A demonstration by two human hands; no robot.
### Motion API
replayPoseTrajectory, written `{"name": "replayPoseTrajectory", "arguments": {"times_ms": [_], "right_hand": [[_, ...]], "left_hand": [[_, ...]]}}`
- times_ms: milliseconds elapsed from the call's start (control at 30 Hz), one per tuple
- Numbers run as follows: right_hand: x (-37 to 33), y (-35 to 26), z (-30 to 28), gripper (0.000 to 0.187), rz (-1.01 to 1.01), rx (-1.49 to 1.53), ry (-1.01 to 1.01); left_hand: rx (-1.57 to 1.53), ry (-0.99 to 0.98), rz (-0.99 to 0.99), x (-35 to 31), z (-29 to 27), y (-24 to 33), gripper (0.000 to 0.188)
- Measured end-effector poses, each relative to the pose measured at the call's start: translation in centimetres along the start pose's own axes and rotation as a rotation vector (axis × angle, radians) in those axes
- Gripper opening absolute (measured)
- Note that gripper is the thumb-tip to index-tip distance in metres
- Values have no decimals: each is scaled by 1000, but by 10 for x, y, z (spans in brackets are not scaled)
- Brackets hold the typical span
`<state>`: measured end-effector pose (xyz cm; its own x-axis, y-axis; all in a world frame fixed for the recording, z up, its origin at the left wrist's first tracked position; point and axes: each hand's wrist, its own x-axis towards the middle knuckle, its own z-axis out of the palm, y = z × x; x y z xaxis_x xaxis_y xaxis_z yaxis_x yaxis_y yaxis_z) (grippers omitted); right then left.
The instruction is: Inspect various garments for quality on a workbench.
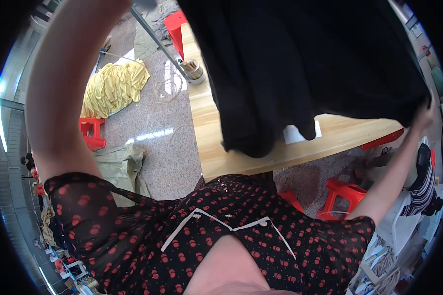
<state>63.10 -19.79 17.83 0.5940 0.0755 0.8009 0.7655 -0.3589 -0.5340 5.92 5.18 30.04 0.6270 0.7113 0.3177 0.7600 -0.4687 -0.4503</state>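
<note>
A large piece of black cloth (300, 64), perhaps a garment, hangs spread out over the wooden table (204, 142). Its lower edge falls in loose folds, and its upper part runs out of the picture. My right hand (422, 117), somewhat blurred, has its fingers closed on the cloth's right edge, with that arm stretched out to the side. My left arm rises along the left side, and its hand is beyond the top edge. A white sheet (302, 133) lies on the table, partly hidden behind the cloth's hem.
At the table's left edge stand a metal pole (160, 42) and a round container (194, 73) holding thin items. Yellow cloth (115, 83) is heaped on the floor. Red stools (342, 196) stand around. A person in a striped top (422, 191) is at the right.
</note>
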Motion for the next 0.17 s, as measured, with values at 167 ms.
{"name": "replayPoseTrajectory", "arguments": {"times_ms": [167], "right_hand": [[-66,-77,124,39,-375,102,-129]], "left_hand": [[-46,-105,28,-10,35,22,59]]}}
